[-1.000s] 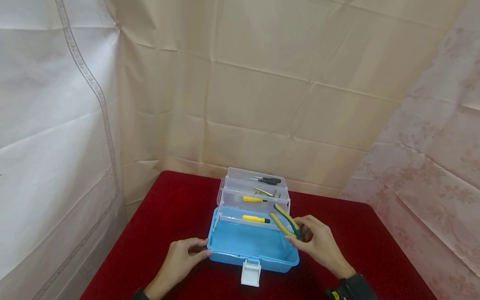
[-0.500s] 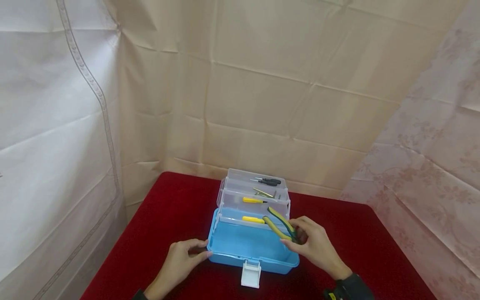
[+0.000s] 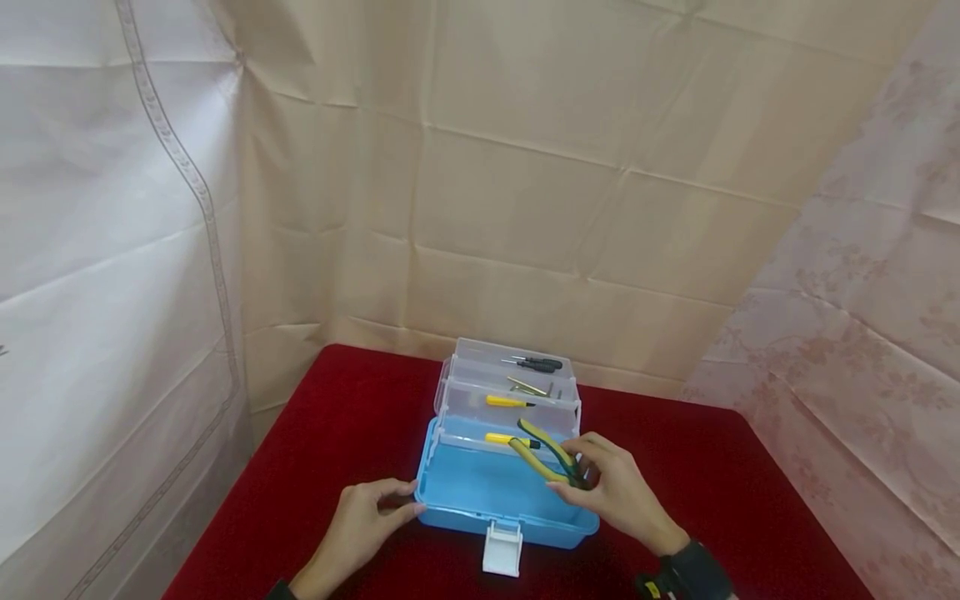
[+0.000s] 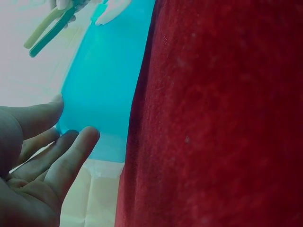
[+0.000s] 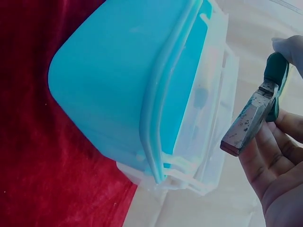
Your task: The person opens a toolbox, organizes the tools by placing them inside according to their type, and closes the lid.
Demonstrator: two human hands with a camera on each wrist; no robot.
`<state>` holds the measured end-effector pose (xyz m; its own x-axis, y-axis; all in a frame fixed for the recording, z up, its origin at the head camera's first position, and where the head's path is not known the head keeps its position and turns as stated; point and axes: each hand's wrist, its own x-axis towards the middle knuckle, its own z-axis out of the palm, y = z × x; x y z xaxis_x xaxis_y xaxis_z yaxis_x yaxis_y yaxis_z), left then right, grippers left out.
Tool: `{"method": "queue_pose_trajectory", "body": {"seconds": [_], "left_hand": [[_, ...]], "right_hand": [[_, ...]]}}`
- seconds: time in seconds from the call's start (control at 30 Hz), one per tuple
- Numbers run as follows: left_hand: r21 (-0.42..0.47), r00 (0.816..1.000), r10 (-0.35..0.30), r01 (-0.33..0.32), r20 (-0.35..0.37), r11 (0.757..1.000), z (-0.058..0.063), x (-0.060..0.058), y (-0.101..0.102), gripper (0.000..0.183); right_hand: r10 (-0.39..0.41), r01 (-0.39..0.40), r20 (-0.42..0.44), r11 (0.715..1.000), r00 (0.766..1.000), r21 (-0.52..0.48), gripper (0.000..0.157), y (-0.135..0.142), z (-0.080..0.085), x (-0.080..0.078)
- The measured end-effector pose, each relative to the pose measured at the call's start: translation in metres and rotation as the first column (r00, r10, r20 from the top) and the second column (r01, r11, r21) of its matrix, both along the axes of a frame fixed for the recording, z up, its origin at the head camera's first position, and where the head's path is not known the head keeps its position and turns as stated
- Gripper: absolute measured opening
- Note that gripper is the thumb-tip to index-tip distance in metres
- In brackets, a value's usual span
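Note:
A light blue toolbox (image 3: 461, 520) stands with its lid open in the head view. At its near left corner my left hand (image 3: 360, 517) holds the rim between thumb and fingers. My right hand (image 3: 618, 483) grips yellow-and-green pliers (image 3: 536, 463) near the pivot, above the right side of the box. Their spread handles point left and away from me. In the right wrist view the metal head of the pliers (image 5: 248, 124) sticks out of the hand, apart from the box wall. The palm side of my right hand is hidden in the head view.
Clear stepped trays (image 3: 459, 400) rise at the back of the toolbox. They carry two yellow-handled tools, one the yellow screwdriver (image 3: 504, 402), black screwdrivers (image 3: 536, 365) and brass-coloured pieces (image 3: 527, 386). A white latch (image 3: 502, 550) hangs in front. Red cloth (image 3: 360, 400) covers the table; curtains surround it.
My right hand has carried the pliers left and slightly down over the toolbox. My left hand has stayed at the corner.

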<state>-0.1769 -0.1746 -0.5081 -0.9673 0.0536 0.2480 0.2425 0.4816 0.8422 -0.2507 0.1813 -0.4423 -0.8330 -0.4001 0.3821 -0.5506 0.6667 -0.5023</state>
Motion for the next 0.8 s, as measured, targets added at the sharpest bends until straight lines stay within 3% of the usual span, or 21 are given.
{"method": "queue_pose_trajectory", "body": {"seconds": [0.3,0.8], "left_hand": [[-0.005,1.000,0.002,-0.002,-0.031,1.000,0.003,0.000,-0.003,0.037],[-0.014,0.999,-0.011,0.011,0.034,1.000,-0.001,0.000,-0.002,0.039]], "right_hand": [[0.063,-0.063,-0.007,0.997,0.998,0.035,0.051,-0.011,0.003,-0.001],[0.154,-0.161,0.054,0.972,0.987,0.173,0.057,-0.022,-0.004,0.004]]}}
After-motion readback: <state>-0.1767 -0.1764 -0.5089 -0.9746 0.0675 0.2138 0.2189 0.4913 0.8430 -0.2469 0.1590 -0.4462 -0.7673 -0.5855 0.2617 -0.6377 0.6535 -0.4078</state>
